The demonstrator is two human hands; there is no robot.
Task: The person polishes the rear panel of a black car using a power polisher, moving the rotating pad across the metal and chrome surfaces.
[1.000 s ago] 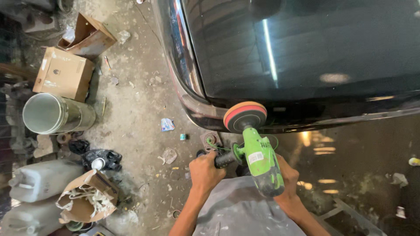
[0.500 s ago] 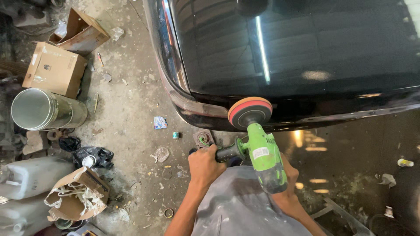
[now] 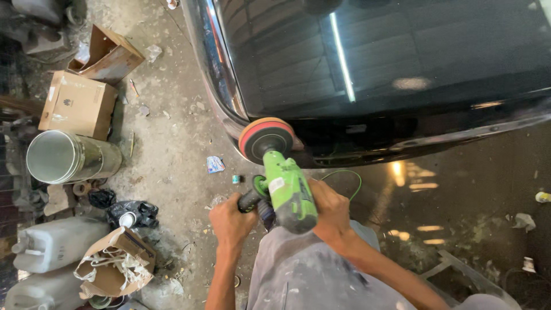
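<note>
Since half a second ago, the bright green electric polisher (image 3: 290, 195) has been moved left along the glossy black car body (image 3: 390, 69). Its orange foam pad (image 3: 266, 139) is pressed to the lower edge, beyond the fingers. The left hand (image 3: 229, 221) is wrapped around the black side handle (image 3: 249, 200); the right hand (image 3: 328, 209) is closed on the body.

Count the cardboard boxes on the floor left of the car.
2: an open, tipped box at top left, and a closed box just below it, above the metal can. Others may be hidden.
</note>
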